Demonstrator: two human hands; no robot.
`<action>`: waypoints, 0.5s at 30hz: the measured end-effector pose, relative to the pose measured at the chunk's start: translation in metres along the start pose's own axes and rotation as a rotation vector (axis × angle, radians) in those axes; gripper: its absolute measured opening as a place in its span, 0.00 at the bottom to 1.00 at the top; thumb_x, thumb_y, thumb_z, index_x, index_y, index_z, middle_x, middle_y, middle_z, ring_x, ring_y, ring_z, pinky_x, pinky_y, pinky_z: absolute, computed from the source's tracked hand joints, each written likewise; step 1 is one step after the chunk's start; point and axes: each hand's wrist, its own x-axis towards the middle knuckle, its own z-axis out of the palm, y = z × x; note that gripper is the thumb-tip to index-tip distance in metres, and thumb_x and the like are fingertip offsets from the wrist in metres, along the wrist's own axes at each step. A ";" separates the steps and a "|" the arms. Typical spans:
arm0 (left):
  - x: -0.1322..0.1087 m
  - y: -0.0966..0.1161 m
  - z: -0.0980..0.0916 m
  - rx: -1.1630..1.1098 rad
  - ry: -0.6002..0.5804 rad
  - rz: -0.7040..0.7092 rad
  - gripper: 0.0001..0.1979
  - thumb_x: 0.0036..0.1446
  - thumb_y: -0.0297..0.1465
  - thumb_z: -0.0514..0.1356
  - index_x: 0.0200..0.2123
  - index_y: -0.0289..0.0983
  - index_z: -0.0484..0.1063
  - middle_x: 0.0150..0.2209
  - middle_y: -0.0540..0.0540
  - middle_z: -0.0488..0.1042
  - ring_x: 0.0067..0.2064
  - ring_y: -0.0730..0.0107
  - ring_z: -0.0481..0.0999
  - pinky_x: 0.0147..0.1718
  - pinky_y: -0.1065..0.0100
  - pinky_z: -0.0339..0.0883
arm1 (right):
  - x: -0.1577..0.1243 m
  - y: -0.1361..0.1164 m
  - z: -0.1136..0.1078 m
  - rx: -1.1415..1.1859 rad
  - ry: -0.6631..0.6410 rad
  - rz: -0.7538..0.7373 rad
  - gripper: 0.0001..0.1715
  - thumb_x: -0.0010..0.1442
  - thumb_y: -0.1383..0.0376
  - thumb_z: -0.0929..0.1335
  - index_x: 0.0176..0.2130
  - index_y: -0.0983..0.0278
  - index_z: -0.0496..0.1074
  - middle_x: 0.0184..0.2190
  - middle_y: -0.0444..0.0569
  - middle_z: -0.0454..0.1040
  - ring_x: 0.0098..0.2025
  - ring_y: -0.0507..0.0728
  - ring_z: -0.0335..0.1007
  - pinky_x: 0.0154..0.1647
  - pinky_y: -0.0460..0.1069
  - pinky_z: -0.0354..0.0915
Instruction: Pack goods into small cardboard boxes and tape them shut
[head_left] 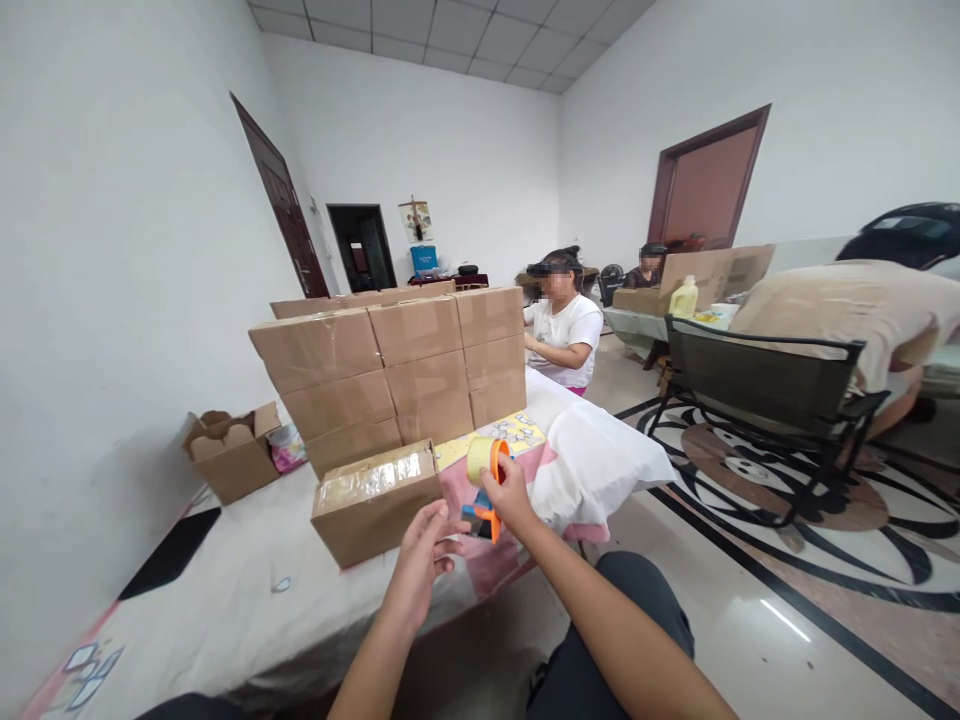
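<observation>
The right hand [510, 495] holds an orange tape dispenser [480, 462] at one o'clock from the left hand [426, 548] — empty, fingers loosely parted. A cardboard box [375, 522] stands at ten o'clock.

Bare forearms [600, 605], bare fingers [450, 547]; dark trousers [654, 595].

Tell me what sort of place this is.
Likely a household room doubling as a small packing workspace: stacked cardboard boxes, a tape dispenser in the right hand, and a wall hanging.
</observation>
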 end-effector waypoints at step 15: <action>0.003 -0.017 0.016 0.094 0.044 0.000 0.39 0.34 0.47 0.74 0.46 0.38 0.62 0.30 0.45 0.81 0.20 0.75 0.73 0.17 0.77 0.52 | -0.002 -0.002 -0.003 0.000 -0.043 -0.084 0.11 0.59 0.61 0.64 0.27 0.62 0.61 0.24 0.43 0.61 0.29 0.53 0.57 0.31 0.49 0.54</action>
